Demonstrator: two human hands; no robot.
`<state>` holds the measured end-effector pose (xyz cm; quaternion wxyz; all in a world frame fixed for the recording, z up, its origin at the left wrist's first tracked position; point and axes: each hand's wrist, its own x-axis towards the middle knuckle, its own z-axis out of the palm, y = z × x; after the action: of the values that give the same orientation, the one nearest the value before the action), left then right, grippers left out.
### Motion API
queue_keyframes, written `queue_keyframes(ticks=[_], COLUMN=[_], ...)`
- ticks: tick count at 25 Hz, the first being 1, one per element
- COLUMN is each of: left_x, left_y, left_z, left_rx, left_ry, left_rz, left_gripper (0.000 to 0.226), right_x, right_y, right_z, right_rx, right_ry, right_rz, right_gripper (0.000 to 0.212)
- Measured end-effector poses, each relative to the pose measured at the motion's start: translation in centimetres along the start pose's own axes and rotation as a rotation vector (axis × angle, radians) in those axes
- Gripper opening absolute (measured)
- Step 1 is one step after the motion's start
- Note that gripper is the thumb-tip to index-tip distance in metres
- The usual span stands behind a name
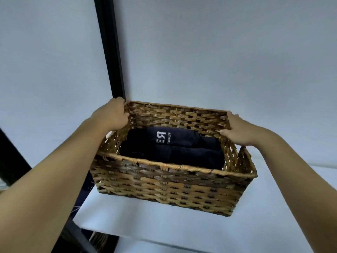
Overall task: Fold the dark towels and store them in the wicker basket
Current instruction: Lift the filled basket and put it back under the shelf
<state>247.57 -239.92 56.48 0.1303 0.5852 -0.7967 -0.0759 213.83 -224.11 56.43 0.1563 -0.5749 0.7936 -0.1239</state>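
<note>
Gripping the basket [173,187] at both far corners, towels [171,150] already inside.

Left hand [113,115] curls over the rim at 10 o'clock, right hand [237,130] at 2; arms reach out evenly, neither nearer. Basket's long axis runs 9 to 3 between them, on a white shelf [164,225], beside a black post [111,52].

Wicker basket [171,190] on white shelf [145,225]

A plain pale wall [200,52] rises behind a white shelf surface [145,221], with a black vertical post [111,48] at left.
</note>
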Motion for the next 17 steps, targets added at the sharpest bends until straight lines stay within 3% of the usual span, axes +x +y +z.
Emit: queue_keyframes(ticks=[3, 5, 11, 17], left_x=[-2.6, -4.2, -12.5, -20.3], left_y=[-1.0, -1.6, 1.7, 6.7], left_z=[-0.5, -1.1, 0.3, 1.1], left_rx=[-0.176, -0.377, -0.865, -0.816], left_ry=[-0.127, -0.170, -0.224, -0.219], left_rz=[-0.185, -0.264, -0.352, -0.386], left_gripper=[0.030, 0.024, 0.046, 0.057], right_x=[-3.1, -4.4, -11.3, -18.8], right_y=[1.1, 2.1, 7.4, 13.2], right_z=[0.8, 1.2, 0.7, 0.6], right_rx=[0.507, 0.718, 0.988, 1.154], right_ry=[-0.038, -0.046, -0.106, -0.101], right_rz=[0.063, 0.142, 0.164, 0.170], right_gripper=[0.042, 0.030, 0.029, 0.027])
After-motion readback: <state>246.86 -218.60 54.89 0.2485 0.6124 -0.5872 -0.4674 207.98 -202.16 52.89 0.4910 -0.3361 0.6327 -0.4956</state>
